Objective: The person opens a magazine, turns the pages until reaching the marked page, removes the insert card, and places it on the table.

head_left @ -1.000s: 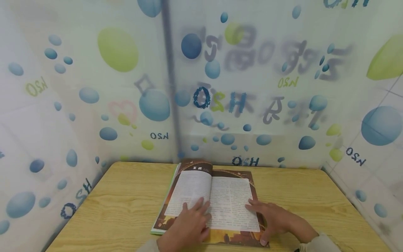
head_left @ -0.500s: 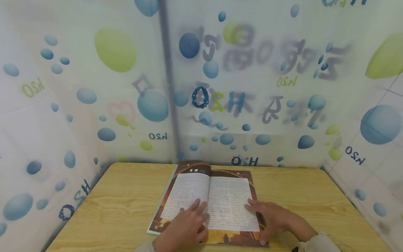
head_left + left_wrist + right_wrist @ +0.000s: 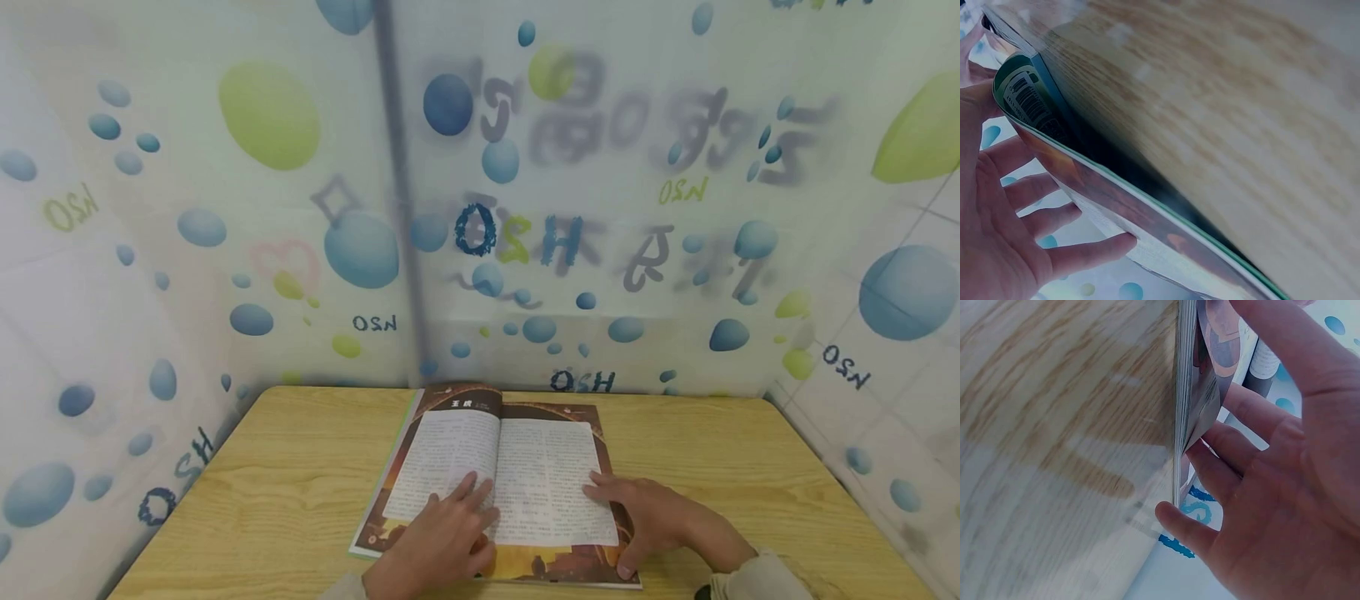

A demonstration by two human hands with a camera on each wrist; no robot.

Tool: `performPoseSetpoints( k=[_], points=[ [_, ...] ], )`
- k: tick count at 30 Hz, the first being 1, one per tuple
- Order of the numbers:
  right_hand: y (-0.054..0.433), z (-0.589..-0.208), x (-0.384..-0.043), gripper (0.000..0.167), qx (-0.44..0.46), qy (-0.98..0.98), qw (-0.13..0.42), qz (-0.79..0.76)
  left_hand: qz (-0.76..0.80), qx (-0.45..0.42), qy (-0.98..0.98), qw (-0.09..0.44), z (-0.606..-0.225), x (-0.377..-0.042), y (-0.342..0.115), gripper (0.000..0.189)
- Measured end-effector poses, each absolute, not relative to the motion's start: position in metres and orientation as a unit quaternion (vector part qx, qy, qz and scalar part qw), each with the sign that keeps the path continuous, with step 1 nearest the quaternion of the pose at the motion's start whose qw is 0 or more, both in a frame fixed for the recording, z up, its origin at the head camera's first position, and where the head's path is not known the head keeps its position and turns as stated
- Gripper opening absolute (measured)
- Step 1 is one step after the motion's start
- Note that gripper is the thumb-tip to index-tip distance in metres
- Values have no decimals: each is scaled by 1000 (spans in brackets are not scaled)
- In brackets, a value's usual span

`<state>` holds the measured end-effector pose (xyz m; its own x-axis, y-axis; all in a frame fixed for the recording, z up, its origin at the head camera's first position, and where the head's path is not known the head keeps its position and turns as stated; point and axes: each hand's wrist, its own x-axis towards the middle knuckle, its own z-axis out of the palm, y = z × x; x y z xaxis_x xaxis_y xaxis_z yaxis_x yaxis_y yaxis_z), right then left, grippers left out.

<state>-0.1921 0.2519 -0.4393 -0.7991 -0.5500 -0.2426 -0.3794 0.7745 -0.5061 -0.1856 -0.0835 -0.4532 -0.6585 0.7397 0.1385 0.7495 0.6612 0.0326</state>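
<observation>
An open magazine (image 3: 551,475) lies on the wooden table, printed pages with brown decorated borders facing up. My left hand (image 3: 446,533) rests on the lower part of its left page near the spine, fingers spread. In the left wrist view, the left-hand side of the magazine (image 3: 1147,206) bows up off the table, and a barcode shows on the back cover beneath. At the right edge is my right hand (image 3: 656,521), with its fingertips on the right page and its thumb by the lower corner. A page (image 3: 1207,412) stands slightly apart from the stack beside the right fingers.
The wooden table (image 3: 285,483) extends on both sides of the magazine. Behind it and along both sides hangs a pale curtain (image 3: 315,358) with blue and green drops and lettering. Light sleeves (image 3: 761,579) reach in from the front edge.
The left hand has shifted slightly left, and the left side of the magazine lies a little further left. The right hand stays at the right edge.
</observation>
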Motion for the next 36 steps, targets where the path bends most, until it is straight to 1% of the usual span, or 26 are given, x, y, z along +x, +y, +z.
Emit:
performPoseSetpoints(
  k=[5, 9, 11, 16, 18, 21, 24, 27, 30, 33, 36],
  points=[
    [252, -439, -194, 101, -249, 922, 196, -224, -44, -415, -907, 65, -455, -187, -84, 21],
    [254, -438, -195, 94, -254, 921, 196, -222, -33, -416, -906, 77, -455, -186, -84, 21],
    [255, -437, -195, 90, -262, 918, 194, -225, -27, -411, -908, 73, -454, -185, -83, 32],
    [256, -438, -197, 83, -280, 912, 187, -233, -21, -393, -918, 37, -453, -183, -81, 72],
    [256, -439, -197, 81, -277, 914, 184, -232, -13, -390, -920, 27, -453, -183, -79, 80],
    [256, -440, -197, 78, -266, 918, 180, -231, 0, -389, -921, 22, -453, -182, -75, 85],
    [256, -439, -198, 77, -267, 918, 172, -240, 16, -389, -921, 26, -453, -181, -74, 84],
    [257, -441, -201, 76, -278, 916, 151, -245, 24, -391, -919, 43, -452, -180, -74, 77],
    [258, -443, -204, 76, -286, 913, 141, -256, 28, -391, -918, 63, -452, -180, -75, 71],
    [257, -441, -206, 77, -278, 910, 146, -271, 17, -391, -917, 70, -451, -181, -75, 63],
    [256, -436, -206, 77, -270, 909, 138, -287, 6, -397, -914, 82, -451, -182, -76, 51]
  ],
)
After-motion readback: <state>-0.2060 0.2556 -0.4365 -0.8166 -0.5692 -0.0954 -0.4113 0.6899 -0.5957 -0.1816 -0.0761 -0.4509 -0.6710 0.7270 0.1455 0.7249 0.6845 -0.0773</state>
